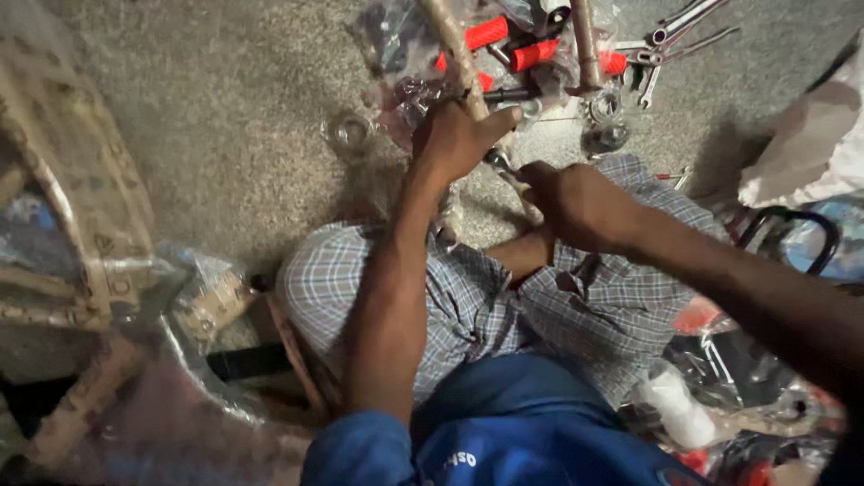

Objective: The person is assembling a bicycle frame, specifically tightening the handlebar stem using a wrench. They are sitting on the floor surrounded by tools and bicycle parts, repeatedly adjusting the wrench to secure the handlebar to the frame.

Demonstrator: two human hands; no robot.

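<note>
Nearest, a blue shirt (504,432) and a checked cloth (477,306) over the lap, seated on the grey floor (243,108). To the near left, a frame wrapped in brown paper and clear plastic (99,270), wrapping on, so seemingly not yet worked on. To the near right, crumpled plastic bags (720,378) with small parts inside, contents too blurred to tell. Further out, above the lap, both hands meeting at a paper-wrapped tube (454,45) running up and away toward the top edge. Left hand (459,144) clamped around the tube from above, fingers (499,117) curled together over it, thumb side hidden. Right hand (580,202) just beside and slightly nearer, closed on a small metal tool (498,160) whose tip shows between the two hands, touching the tube's lower end; exact grip hidden behind the knuckles. Judged from this, work well short of done: tube wrapped, fitting at its end in the middle of being tightened or loosened, impossible to say which. Beyond the hands, loose pieces waiting: red grips (490,33), a second wrapped tube (585,45), metal rings (605,108), a clear round piece (349,130), and farthest right a cluster of spanners (670,36) on the floor. At the right edge, a pale sack (810,144).
</note>
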